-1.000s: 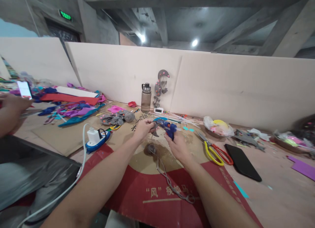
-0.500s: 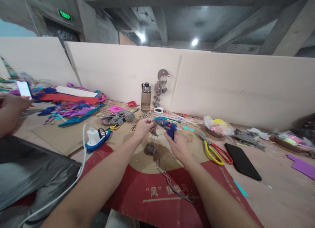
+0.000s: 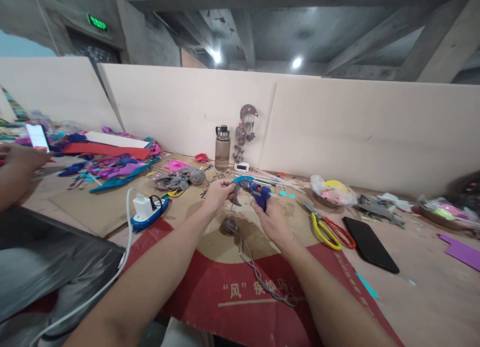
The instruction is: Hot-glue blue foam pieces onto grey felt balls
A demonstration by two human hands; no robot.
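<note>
My left hand [image 3: 218, 194] pinches a small grey felt piece [image 3: 236, 196] above the middle of the cardboard. Wrapped in my right hand [image 3: 270, 216] is a blue glue gun [image 3: 261, 194], its nozzle pointing left and almost at the felt. Whether the nozzle touches the felt cannot be made out. Below both hands a grey ball of yarn [image 3: 228, 226] lies on the red and brown cardboard [image 3: 210, 297], with a loose grey cord [image 3: 258, 277] trailing toward me.
Scissors [image 3: 325, 228] and a black phone [image 3: 370, 244] lie at right. A blue power strip [image 3: 149, 216] with a white cable sits at left. A bottle [image 3: 222, 149] stands by the back board. Another person's hand [image 3: 24, 159] is at far left near a lit phone.
</note>
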